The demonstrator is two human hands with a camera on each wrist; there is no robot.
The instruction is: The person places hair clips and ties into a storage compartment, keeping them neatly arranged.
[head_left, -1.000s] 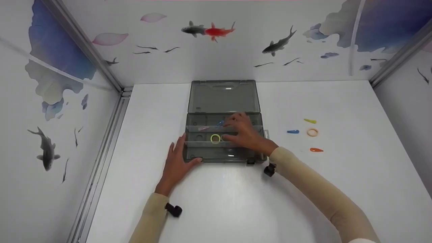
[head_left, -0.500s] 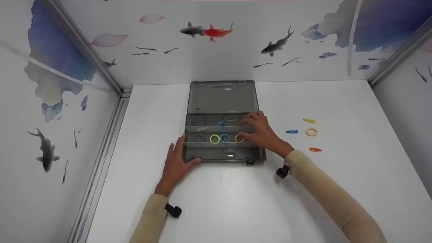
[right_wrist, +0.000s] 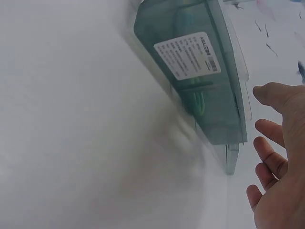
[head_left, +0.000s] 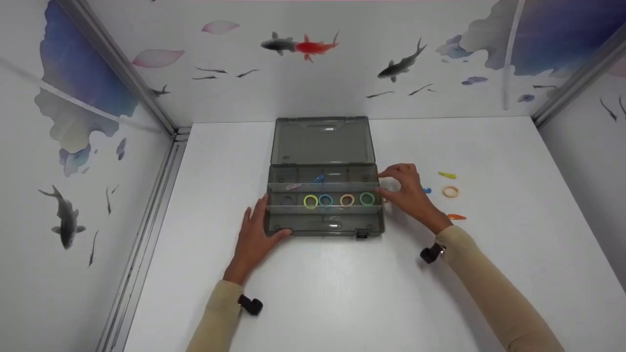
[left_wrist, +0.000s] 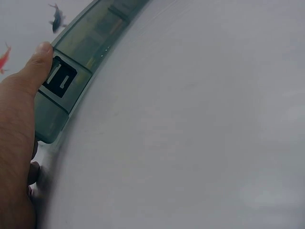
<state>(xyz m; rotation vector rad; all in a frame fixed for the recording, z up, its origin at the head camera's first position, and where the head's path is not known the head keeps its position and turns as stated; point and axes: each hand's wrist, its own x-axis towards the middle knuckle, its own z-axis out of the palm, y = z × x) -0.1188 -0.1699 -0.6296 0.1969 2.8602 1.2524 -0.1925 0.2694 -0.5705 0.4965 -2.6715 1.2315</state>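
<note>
A smoky clear plastic storage box (head_left: 323, 222) lies with its lid (head_left: 323, 142) folded back. My left hand (head_left: 254, 247) holds its front left corner, thumb on the front wall and fingers along the left side. To the right of the box is my right hand (head_left: 408, 190), thumb and fingers apart with nothing between them. The middle row contains a yellow ring (head_left: 310, 201), a blue ring (head_left: 325, 201), a tan ring (head_left: 346, 200) and a green ring (head_left: 367, 199). Farther back in the box are a pink hair clip (head_left: 293, 187) and a blue hair clip (head_left: 319, 179).
Right of the box on the white table (head_left: 313, 293) lie a yellow hair clip (head_left: 447, 174), a peach ring (head_left: 450, 191) and an orange hair clip (head_left: 457, 216). Another blue clip (head_left: 427, 190) is partly hidden by my right hand. Printed walls enclose the table's back and sides.
My right hand has moved right, from over the middle row to outside the box, uncovering the blue, tan and green rings. My left hand has stayed at the corner.
</note>
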